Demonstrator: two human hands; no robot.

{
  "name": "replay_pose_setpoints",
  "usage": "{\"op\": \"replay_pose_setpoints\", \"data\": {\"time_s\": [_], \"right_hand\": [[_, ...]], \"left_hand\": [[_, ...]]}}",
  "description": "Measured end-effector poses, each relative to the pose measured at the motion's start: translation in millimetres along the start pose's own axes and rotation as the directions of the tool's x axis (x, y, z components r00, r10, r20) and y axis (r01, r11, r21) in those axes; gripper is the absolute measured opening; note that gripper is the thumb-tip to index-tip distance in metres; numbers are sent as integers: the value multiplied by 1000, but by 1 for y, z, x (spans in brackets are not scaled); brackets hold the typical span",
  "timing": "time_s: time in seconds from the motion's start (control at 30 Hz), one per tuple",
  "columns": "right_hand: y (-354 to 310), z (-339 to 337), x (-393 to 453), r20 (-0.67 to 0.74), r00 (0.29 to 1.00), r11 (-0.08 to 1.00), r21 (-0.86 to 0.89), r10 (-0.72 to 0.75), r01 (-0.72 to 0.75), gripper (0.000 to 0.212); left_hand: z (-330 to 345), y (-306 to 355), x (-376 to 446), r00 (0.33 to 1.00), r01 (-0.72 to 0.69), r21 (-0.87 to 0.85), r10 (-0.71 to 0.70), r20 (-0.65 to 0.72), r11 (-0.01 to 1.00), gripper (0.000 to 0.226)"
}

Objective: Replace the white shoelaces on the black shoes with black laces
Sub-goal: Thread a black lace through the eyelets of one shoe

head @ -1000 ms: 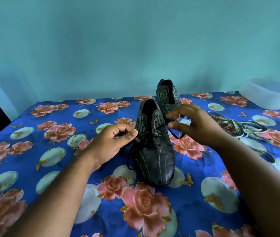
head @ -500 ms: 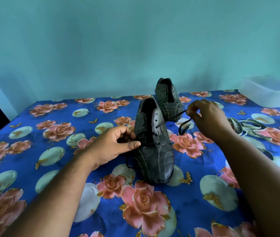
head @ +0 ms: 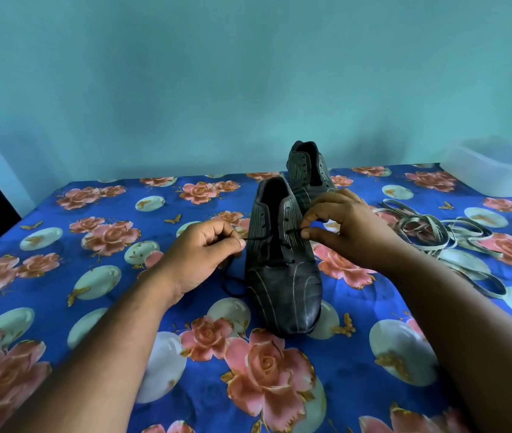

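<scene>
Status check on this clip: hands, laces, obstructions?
Left hand, right hand pinch black lace, near shoe. Far shoe unlaced. White laces aside. Nothing obstructing.

Both forearms bare, no sleeves; left hand [head: 200,257], right hand [head: 346,228].

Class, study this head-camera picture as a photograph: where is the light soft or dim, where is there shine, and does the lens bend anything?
Head view: soft, even light, the teal wall darkening toward its corners; a faint sheen on the toe of the near shoe; the wide lens bows the edge of the flowered cloth; the plastic tub at the right edge looks soft and hazy.
</scene>
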State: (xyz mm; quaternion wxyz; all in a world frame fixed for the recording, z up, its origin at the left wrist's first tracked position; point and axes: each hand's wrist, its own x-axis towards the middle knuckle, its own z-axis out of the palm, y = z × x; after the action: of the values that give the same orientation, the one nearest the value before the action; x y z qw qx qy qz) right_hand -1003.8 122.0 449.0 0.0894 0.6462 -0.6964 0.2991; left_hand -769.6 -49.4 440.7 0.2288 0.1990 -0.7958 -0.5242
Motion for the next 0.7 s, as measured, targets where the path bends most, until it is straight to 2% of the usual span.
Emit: {"op": "replay_pose_setpoints", "data": {"time_s": [0.17,0.3,0.4,0.47,0.53,0.6,0.7], "right_hand": [[7,-2,-1,-47,998,998,-26,49,-50,19],[13,-5,-4,-55,993,990,-90,107,-112,2],[13,-4,-3,-41,993,990,-83,115,-118,3],[13,-2,-3,-23,992,992,-45,121,-122,5],[14,0,-3,-19,993,993,-27,113,-114,8],[14,0,-3,-44,994,995,-13,100,-100,15],[11,-1,-1,-52,995,997,2,83,-83,31]], "left_hand": [[-4,-1,2,999,19,26,-18,-39,999,16],[-6,-4,3,998,46,90,-41,-56,995,17],[-6,-7,4,998,44,138,-37,-55,989,15],[-3,-6,2,995,-2,184,20,-97,983,9],[3,2,-1,975,-137,267,177,-131,954,11],[9,3,-1,938,-293,319,336,-88,901,20],[16,-8,4,936,-324,376,352,-6,868,22]]}}
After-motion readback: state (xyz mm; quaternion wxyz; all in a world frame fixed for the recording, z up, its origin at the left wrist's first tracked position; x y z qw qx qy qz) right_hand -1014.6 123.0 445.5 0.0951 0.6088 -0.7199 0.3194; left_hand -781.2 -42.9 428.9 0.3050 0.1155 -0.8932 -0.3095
